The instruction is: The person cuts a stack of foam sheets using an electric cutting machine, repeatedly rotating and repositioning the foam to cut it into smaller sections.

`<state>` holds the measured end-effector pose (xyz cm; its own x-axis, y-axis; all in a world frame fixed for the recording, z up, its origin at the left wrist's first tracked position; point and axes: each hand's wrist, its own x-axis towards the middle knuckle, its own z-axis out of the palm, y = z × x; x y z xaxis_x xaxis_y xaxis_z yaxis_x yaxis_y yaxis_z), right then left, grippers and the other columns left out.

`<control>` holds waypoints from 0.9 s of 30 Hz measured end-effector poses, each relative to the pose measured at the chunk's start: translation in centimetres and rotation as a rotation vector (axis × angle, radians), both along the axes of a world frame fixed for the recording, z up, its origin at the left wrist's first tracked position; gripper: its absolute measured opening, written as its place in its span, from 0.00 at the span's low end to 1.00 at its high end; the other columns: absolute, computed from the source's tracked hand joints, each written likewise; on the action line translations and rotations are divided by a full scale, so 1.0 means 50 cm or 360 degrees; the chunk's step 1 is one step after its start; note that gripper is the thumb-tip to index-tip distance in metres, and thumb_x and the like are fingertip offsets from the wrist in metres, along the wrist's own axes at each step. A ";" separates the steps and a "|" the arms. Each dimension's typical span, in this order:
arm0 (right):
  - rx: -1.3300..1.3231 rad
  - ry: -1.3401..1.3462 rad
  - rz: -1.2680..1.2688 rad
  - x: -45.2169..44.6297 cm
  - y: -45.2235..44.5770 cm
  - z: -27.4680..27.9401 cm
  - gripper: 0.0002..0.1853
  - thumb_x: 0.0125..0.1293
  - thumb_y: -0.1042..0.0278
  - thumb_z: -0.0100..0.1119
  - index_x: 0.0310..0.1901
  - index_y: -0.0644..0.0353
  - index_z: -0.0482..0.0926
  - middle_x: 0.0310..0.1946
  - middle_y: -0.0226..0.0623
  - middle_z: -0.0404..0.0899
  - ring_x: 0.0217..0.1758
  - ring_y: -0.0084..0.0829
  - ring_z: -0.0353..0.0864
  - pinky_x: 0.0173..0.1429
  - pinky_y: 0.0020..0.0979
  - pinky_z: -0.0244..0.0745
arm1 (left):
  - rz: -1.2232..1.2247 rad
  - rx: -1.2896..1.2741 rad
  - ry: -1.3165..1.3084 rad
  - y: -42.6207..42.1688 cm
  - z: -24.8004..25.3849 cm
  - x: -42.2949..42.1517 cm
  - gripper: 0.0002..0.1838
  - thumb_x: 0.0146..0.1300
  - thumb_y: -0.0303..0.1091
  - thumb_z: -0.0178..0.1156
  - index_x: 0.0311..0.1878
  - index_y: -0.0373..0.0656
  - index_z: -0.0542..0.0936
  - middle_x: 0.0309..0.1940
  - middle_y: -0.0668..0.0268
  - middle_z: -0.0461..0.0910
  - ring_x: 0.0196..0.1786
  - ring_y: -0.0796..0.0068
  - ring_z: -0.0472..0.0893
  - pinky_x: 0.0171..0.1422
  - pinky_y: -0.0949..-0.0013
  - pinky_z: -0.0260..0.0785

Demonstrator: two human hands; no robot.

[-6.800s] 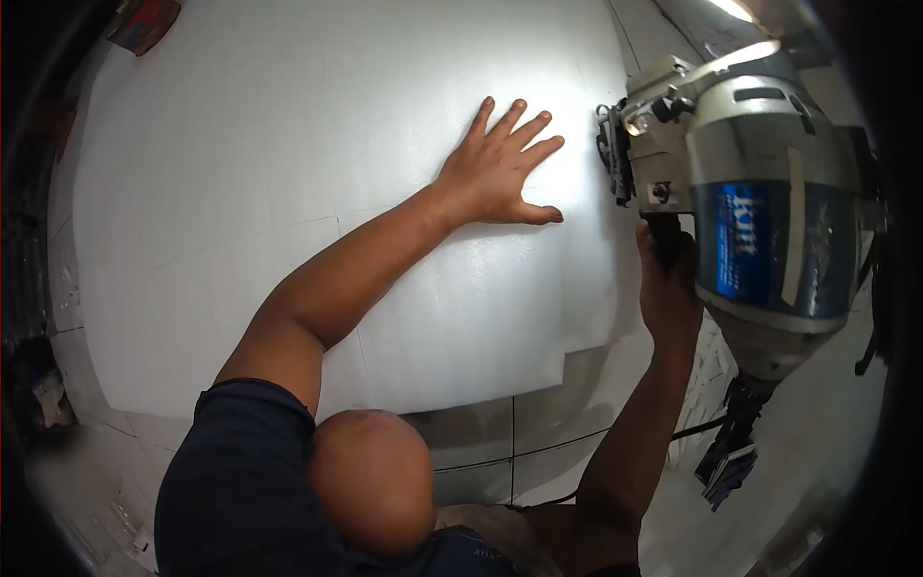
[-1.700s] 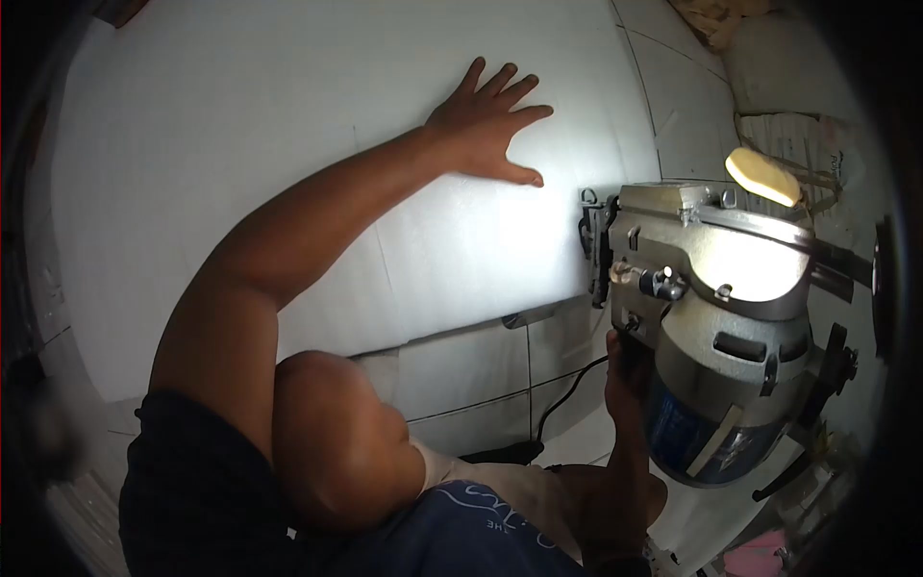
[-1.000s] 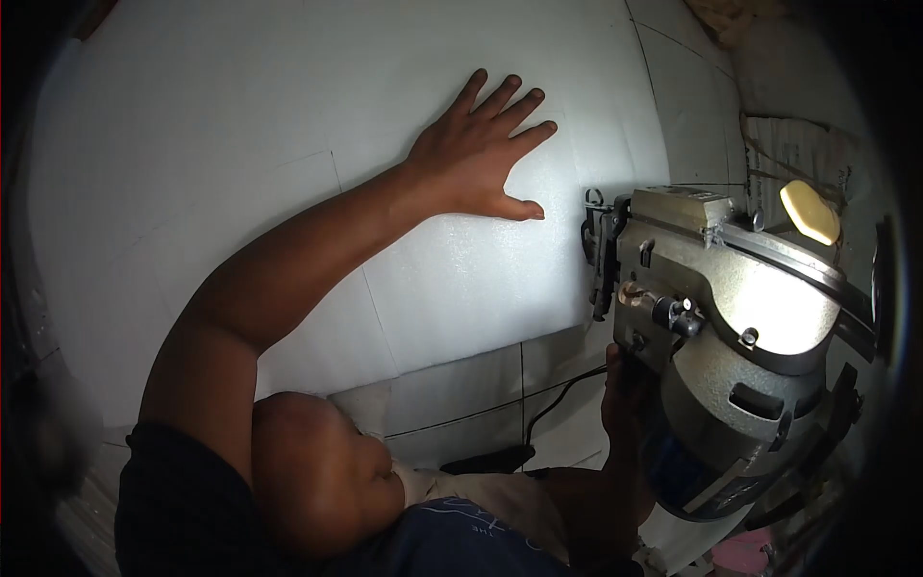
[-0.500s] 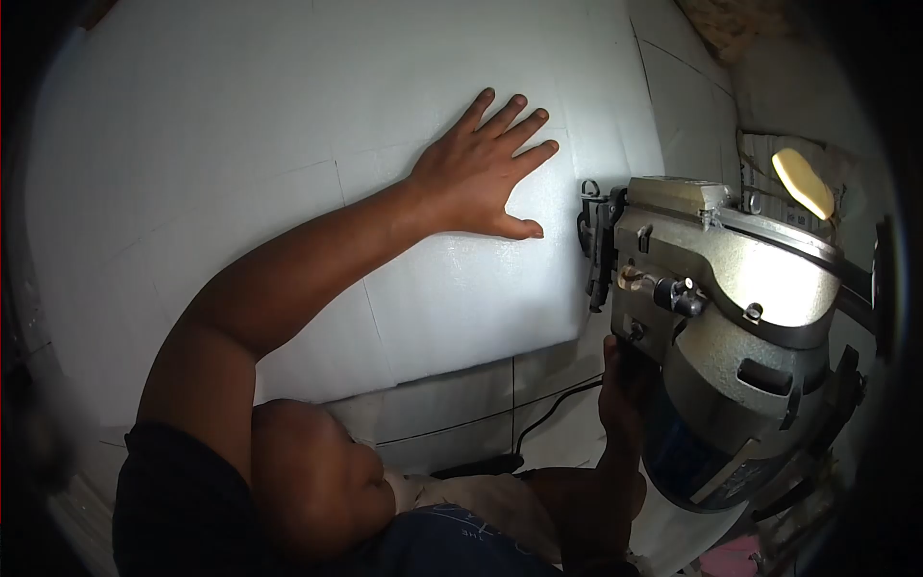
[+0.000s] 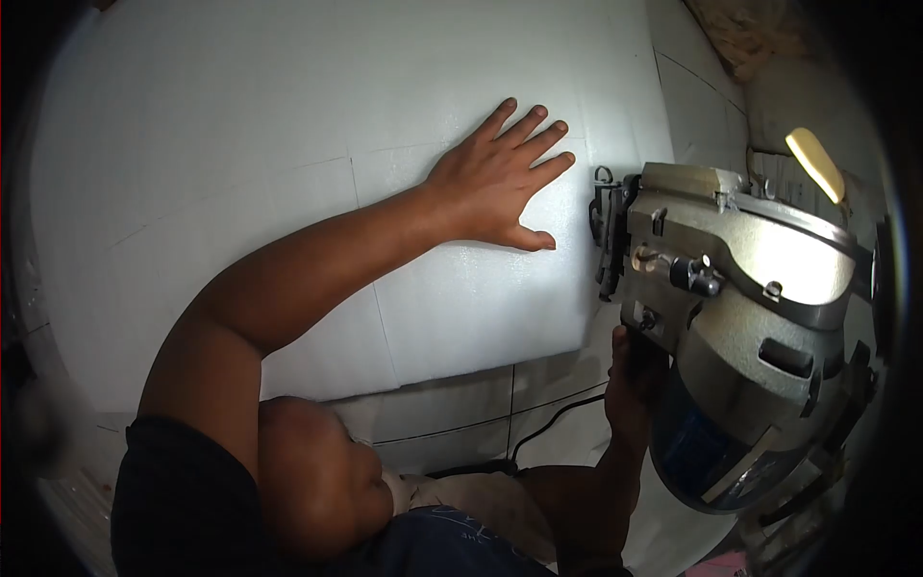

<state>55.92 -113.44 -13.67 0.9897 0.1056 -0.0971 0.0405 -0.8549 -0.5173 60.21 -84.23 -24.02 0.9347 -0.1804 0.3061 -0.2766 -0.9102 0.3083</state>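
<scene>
My left hand (image 5: 497,188) lies palm down with spread fingers on a white foam-like sheet (image 5: 240,106) marked with thin lines. To its right stands a bulky metal motor-driven machine (image 5: 745,260), resembling a cloth cutting machine, with a blue lower housing. Its black front fitting (image 5: 607,231) sits over the sheet's right-hand part, a short way from my left fingers. My right hand (image 5: 630,385), in shadow, is closed around a dark handle on the machine's near side. Most of its fingers are hidden; the thumb shows. Contact between machine and sheet cannot be made out.
A black cable (image 5: 548,423) curves over the tiled floor (image 5: 452,413) below the sheet's near edge. My bent knee (image 5: 317,471) is close to that edge. A pale yellow oval piece (image 5: 817,165) sticks up behind the machine. Brownish crumpled material (image 5: 745,34) lies at the upper right.
The view has shifted slightly. My left hand and the machine both appear a little farther right. My left hand stays flat, and my right hand keeps its grip.
</scene>
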 end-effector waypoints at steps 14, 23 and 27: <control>-0.0011 -0.0063 -0.0077 0.010 0.011 -0.017 0.28 0.69 0.43 0.63 0.52 0.64 0.75 0.27 0.27 0.73 0.26 0.18 0.69 0.31 0.25 0.69 | 0.0024 0.0133 -0.0078 -0.031 0.017 -0.046 0.50 0.57 0.77 0.54 0.73 0.49 0.68 0.76 0.57 0.61 0.80 0.54 0.55 0.84 0.45 0.42; 0.0043 -0.0110 0.0001 0.011 0.011 -0.021 0.32 0.68 0.39 0.62 0.54 0.64 0.75 0.26 0.28 0.74 0.25 0.18 0.70 0.31 0.25 0.70 | 0.0025 0.0118 -0.0119 -0.060 0.007 -0.076 0.51 0.56 0.80 0.52 0.73 0.48 0.68 0.76 0.57 0.61 0.80 0.54 0.55 0.84 0.45 0.43; -0.0002 -0.0201 0.0019 0.009 0.021 -0.018 0.35 0.67 0.36 0.61 0.56 0.64 0.74 0.27 0.31 0.76 0.25 0.21 0.73 0.32 0.28 0.73 | 0.0017 0.0116 -0.0183 -0.066 0.004 -0.083 0.52 0.57 0.80 0.51 0.73 0.48 0.69 0.76 0.56 0.62 0.80 0.54 0.56 0.84 0.45 0.43</control>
